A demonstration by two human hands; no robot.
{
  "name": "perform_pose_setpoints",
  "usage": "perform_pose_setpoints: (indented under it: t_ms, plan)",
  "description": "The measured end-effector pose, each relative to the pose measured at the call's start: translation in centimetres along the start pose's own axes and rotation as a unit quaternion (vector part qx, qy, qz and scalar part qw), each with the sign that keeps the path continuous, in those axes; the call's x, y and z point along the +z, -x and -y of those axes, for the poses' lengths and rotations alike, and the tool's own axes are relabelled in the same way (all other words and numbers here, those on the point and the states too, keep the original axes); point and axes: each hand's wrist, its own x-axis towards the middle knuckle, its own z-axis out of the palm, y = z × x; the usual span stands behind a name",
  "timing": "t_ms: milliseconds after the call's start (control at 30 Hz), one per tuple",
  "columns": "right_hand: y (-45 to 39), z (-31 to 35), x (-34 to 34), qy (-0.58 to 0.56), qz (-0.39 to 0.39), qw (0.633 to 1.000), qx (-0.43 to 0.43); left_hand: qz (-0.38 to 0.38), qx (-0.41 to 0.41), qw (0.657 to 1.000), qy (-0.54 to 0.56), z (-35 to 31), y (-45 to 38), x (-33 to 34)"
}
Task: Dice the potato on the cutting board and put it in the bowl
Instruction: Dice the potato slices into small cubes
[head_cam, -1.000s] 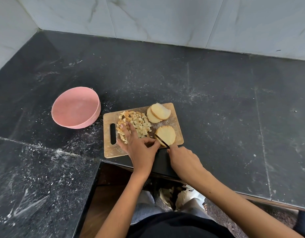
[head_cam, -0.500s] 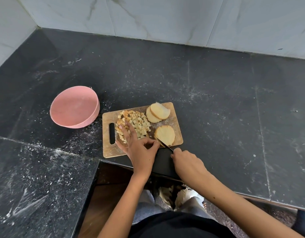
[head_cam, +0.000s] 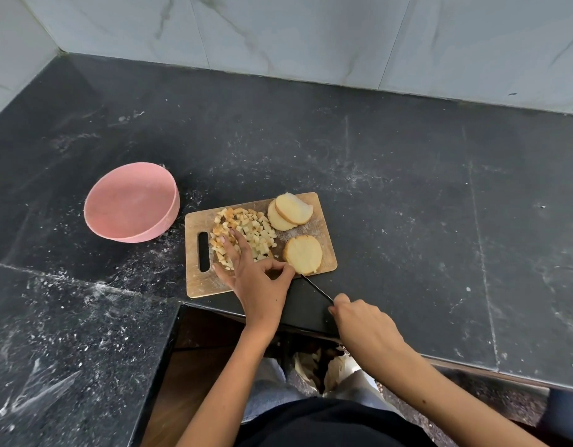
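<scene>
A wooden cutting board (head_cam: 201,285) lies near the counter's front edge. A pile of diced potato (head_cam: 253,227) covers its left-middle part. Two overlapping potato slices (head_cam: 291,209) sit at its far right corner, and one round slice (head_cam: 304,253) lies at its near right. My left hand (head_cam: 256,282) rests on the board, its outer fingers stretched over the dice, thumb and index finger pinching the round slice's near-left edge. My right hand (head_cam: 362,324) grips a knife (head_cam: 317,288) whose tip points at that slice. The pink bowl (head_cam: 169,217) stands left of the board with nothing in it.
The black stone counter (head_cam: 407,204) is dusted with white specks and meets a tiled wall behind. Its front edge runs just below the board, with a corner cut-out where my legs and a bag on the floor show.
My right hand has drawn the knife back from the round slice toward the counter's front edge. My left hand has stayed put on the board.
</scene>
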Motion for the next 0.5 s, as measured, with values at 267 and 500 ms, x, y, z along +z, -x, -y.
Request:
perform_pose_setpoints:
  t_ms: [267,500]
  plan:
    - [1.0,-2.2,-0.7,-0.046,-0.009,0.999,-0.002,0.015,0.067,0.996,-0.061,0.7,0.0,-1.0]
    - [-0.5,-5.4,-0.3,-0.132,-0.070,0.987,0.061,0.178,0.331,0.902,-0.213,0.0,-5.1,-2.9]
